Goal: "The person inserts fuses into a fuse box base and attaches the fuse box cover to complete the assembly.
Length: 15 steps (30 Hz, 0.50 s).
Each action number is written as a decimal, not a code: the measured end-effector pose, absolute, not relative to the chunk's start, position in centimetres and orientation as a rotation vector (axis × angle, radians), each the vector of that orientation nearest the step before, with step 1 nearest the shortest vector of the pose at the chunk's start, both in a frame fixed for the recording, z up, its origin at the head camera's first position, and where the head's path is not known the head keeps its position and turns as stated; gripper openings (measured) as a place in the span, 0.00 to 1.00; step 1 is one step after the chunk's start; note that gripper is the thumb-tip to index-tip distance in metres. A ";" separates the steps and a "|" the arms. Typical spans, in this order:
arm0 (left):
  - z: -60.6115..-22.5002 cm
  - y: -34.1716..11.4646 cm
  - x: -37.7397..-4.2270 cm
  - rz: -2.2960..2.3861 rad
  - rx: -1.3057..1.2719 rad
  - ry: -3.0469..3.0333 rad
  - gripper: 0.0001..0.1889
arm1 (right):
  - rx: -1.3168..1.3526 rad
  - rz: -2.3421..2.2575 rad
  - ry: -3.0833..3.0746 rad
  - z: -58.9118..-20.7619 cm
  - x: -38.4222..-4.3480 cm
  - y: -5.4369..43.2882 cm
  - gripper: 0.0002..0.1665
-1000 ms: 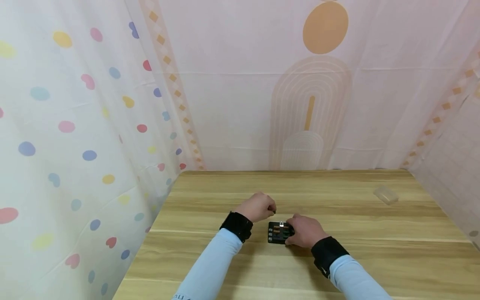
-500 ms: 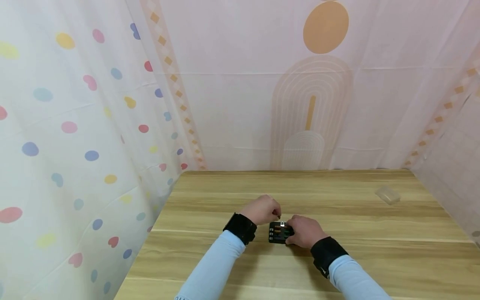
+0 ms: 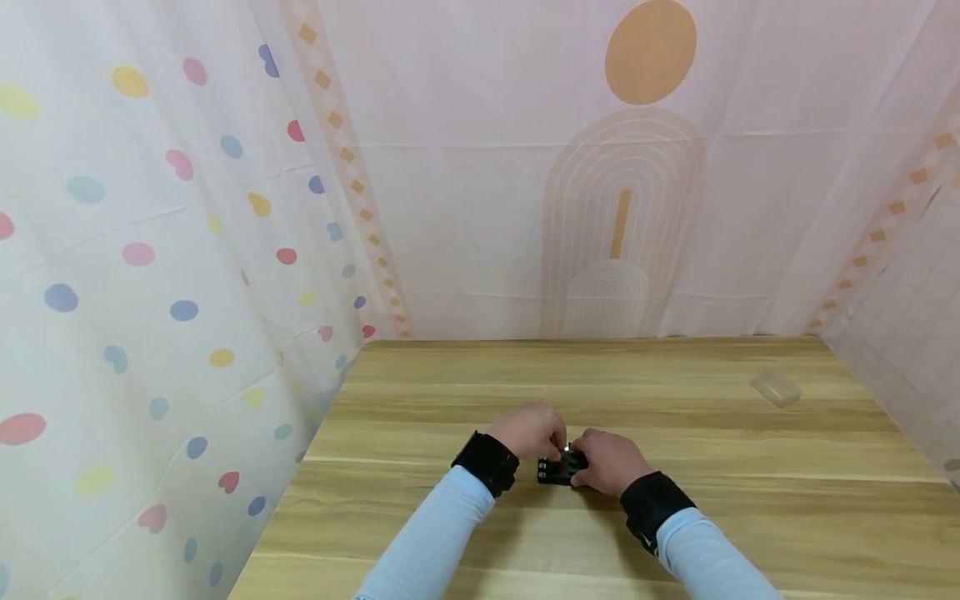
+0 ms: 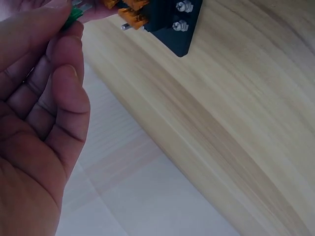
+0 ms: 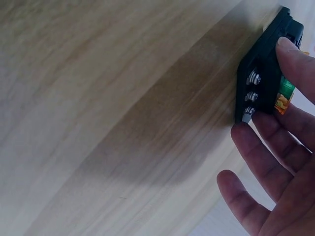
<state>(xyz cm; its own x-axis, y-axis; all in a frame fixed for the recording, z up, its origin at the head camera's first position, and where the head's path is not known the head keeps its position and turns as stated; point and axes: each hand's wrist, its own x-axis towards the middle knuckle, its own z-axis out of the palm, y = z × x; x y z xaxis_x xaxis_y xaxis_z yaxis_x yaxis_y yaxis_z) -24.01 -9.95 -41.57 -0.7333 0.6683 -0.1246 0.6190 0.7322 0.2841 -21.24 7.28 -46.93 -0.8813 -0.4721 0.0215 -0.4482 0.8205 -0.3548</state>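
Observation:
A black fuse block (image 3: 553,473) lies on the table between the hands. My right hand (image 3: 611,463) holds its right side, with the thumb on one edge and fingers on the other. In the left wrist view, my left hand (image 4: 39,88) pinches a green blade fuse (image 4: 74,16) between thumb and index finger, metal prongs pointing at the block. Orange blade fuses (image 4: 134,18) sit in the block, beside screw terminals (image 4: 182,7) along its edge. The right wrist view shows another green fuse (image 5: 286,88) seated there. From the head camera, the left fingers cover the block's upper left part.
A clear plastic cover (image 3: 777,388) lies at the far right of the wooden table (image 3: 420,375). Behind the table hangs a patterned curtain (image 3: 465,208), and a dotted curtain (image 3: 150,333) runs along the left side.
My left hand has moved right and toward me, from beyond the fuse block to over its upper left part, carrying the fuse. The right hand keeps its hold in place.

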 end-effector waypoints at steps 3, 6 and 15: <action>-41.7 -9.9 -23.8 0.323 0.993 2.706 0.03 | -0.744 -0.537 2.939 -47.0 -21.3 7.3 0.21; -42.0 -9.9 -23.8 0.303 0.983 2.705 0.04 | -0.749 -0.536 2.943 -47.0 -21.3 7.3 0.21; -42.6 -9.9 -23.5 0.225 1.017 2.724 0.03 | -0.756 -0.547 2.944 -46.9 -21.2 7.3 0.19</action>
